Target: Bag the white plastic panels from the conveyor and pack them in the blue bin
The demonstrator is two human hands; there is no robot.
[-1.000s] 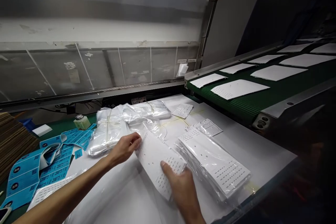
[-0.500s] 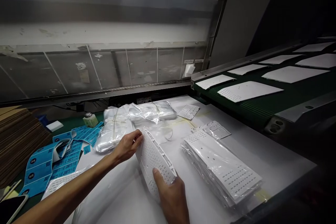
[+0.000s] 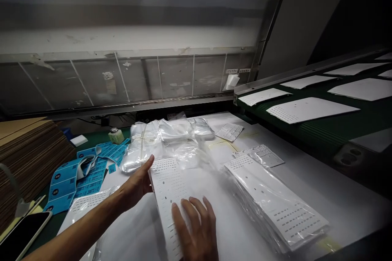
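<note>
A white slotted plastic panel (image 3: 168,177) is tilted with its perforated face towards me. My left hand (image 3: 139,185) grips its left edge, the thumb at the upper corner and the other fingers partly hidden behind. Across the lower face lies my right hand (image 3: 197,226), back up, with its fingers spread and touching the panel. To the right rests a stack of similar panels in clear plastic bags (image 3: 275,200). Beyond my hands are bundles of clear plastic bags (image 3: 147,142), tied with string.
A green conveyor belt (image 3: 263,116) carries several white panels at the right. Two smaller white parts lie near the stack, one of them a ribbed panel (image 3: 230,131). Blue label strips (image 3: 63,183), a small jar (image 3: 116,135), flat cardboard (image 3: 33,159) and a phone (image 3: 26,236) are at the left.
The panel has turned from showing its ribbed edge to showing its slotted face. My right hand has gone from gripping its edge to spreading over the face. The view has shifted left.
</note>
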